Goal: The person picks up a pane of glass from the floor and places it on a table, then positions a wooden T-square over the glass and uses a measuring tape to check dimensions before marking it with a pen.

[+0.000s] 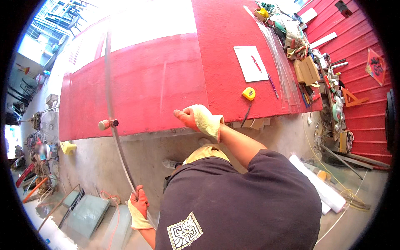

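My left hand [139, 207], in an orange and cream work glove, is closed round the lower end of a long grey metal bar [121, 152]. This bar slants up across the near edge of the red table [183, 71]; its far part is blurred. Fixed on it is a pale round knob with a dark screw, a sliding block [108, 124]. My right hand [202, 119], gloved alike, lies at the table's near edge. Its fingers are curled together and partly hidden, so whatever they may hold does not show. Faint lines on the tabletop look like clear sheet edges.
On the table lie a yellow tape measure [249, 93], white paper with a red pen [250, 63] and clear strips [277, 54]. Cardboard boxes [307, 71] and tools crowd the right side. Glass panes [87, 213] lean at lower left; white rolls [321, 183] lie at lower right.
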`<move>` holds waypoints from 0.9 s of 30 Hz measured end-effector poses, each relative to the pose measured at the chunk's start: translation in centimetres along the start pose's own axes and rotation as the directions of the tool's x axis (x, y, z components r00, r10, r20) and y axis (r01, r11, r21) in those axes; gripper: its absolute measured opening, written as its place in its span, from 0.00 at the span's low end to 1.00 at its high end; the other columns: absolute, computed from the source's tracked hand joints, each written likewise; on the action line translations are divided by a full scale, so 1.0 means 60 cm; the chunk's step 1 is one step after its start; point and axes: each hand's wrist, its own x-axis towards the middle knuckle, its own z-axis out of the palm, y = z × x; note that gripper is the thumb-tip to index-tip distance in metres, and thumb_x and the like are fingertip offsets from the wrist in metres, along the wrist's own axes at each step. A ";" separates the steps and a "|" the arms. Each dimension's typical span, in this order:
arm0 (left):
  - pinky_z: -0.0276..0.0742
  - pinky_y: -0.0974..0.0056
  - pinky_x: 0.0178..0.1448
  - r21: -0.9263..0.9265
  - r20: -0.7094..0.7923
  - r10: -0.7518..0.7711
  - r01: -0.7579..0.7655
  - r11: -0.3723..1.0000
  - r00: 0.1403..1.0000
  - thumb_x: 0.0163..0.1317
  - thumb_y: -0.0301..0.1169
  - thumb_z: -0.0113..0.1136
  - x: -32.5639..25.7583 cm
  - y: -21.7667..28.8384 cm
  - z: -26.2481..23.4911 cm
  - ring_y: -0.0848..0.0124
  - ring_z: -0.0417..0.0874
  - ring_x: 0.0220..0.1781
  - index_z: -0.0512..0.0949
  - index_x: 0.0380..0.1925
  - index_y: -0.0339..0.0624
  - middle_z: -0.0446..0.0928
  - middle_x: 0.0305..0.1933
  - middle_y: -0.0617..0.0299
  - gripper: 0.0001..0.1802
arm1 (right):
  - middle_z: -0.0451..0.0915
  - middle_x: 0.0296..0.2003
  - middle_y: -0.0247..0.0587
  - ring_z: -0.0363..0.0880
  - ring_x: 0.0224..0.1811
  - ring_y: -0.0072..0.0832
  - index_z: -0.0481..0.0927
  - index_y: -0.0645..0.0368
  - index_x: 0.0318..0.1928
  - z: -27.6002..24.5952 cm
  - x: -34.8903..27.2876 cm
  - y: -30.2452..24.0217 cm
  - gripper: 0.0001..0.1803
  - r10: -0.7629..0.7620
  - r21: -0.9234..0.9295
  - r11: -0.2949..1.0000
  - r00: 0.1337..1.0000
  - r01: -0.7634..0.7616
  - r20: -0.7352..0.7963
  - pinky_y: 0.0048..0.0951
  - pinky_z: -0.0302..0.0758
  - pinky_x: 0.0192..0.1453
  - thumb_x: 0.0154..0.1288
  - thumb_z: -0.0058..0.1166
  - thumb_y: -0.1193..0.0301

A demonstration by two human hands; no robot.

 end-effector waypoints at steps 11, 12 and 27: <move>0.71 0.70 0.28 -0.062 -0.007 -0.026 0.025 0.998 1.000 0.85 0.47 0.67 0.118 -0.081 -0.323 0.82 0.72 0.26 0.85 0.65 0.45 0.73 0.29 0.74 0.21 | 0.91 0.31 0.49 0.87 0.34 0.40 0.94 0.57 0.38 0.302 -0.043 -0.216 0.35 -0.016 -0.044 0.999 0.987 0.023 0.162 0.43 0.82 0.47 0.85 0.52 0.39; 0.71 0.70 0.28 -0.069 -0.017 -0.034 0.033 0.997 0.999 0.85 0.48 0.66 0.124 -0.085 -0.347 0.82 0.72 0.26 0.85 0.65 0.45 0.73 0.29 0.74 0.22 | 0.92 0.32 0.48 0.88 0.36 0.40 0.94 0.56 0.39 0.319 -0.045 -0.233 0.35 -0.011 -0.038 0.999 0.983 0.018 0.183 0.44 0.82 0.49 0.85 0.52 0.39; 0.71 0.67 0.37 -0.621 0.123 -0.074 0.135 0.772 0.990 0.87 0.54 0.58 0.207 -0.263 -0.630 0.80 0.74 0.31 0.79 0.75 0.38 0.79 0.33 0.74 0.33 | 0.95 0.38 0.40 0.93 0.39 0.30 0.94 0.54 0.56 0.588 0.113 -0.415 0.33 0.057 -0.209 0.978 0.916 0.029 0.396 0.38 0.87 0.47 0.86 0.52 0.39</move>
